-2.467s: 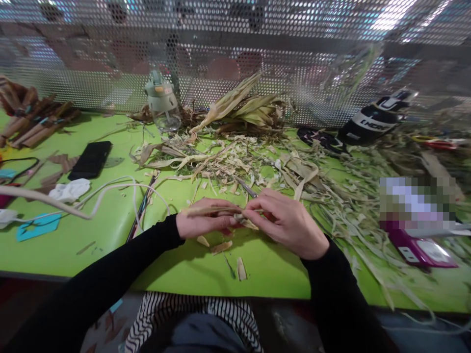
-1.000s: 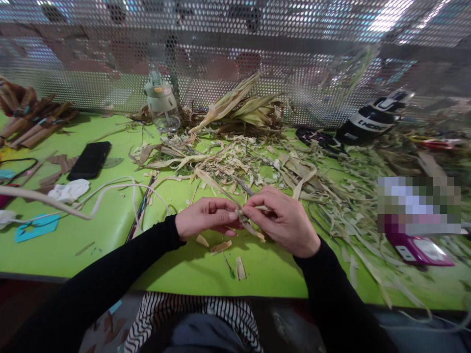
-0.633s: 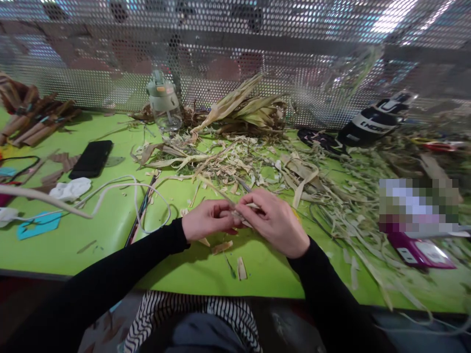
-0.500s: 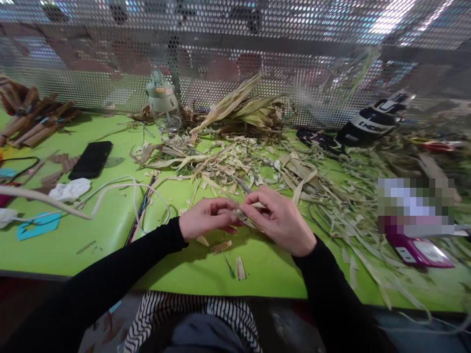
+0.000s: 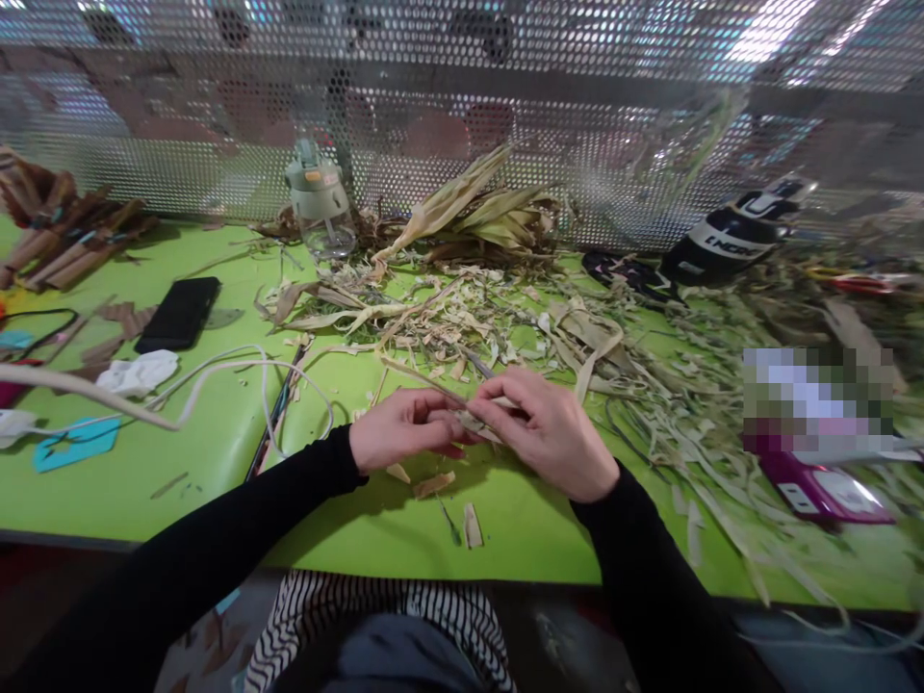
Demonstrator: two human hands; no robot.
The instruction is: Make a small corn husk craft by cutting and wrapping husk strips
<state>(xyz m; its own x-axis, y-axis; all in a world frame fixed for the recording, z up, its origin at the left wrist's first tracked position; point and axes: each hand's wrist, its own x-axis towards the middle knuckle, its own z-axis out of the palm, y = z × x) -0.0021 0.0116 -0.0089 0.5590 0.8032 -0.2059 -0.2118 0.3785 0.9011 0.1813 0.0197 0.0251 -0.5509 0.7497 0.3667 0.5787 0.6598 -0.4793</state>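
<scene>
Close together over the front middle of the table, my left hand (image 5: 404,430) and my right hand (image 5: 554,435) both pinch a thin corn husk strip (image 5: 424,377). One end of the strip sticks out toward the upper left, past the left fingertips. Fingers hide its middle, and a paler bit shows under my right hand. On the tabletop just below lie small husk scraps (image 5: 434,484), a cut piece (image 5: 473,526) and a thin green sprig (image 5: 450,525). Beyond my hands spreads a heap of shredded husk (image 5: 448,318).
Whole corn husks (image 5: 498,219) lie at the back by a clear bottle (image 5: 322,207). A black bottle (image 5: 729,241) leans at the back right. To the left are a phone (image 5: 178,314), white cable (image 5: 192,390) and brown bundles (image 5: 79,231). A magenta packet (image 5: 815,486) rests among strips.
The husk strip now points out from my fingers toward the upper left, more visible than before. My right fingers have shifted slightly; both hands stay in nearly the same place.
</scene>
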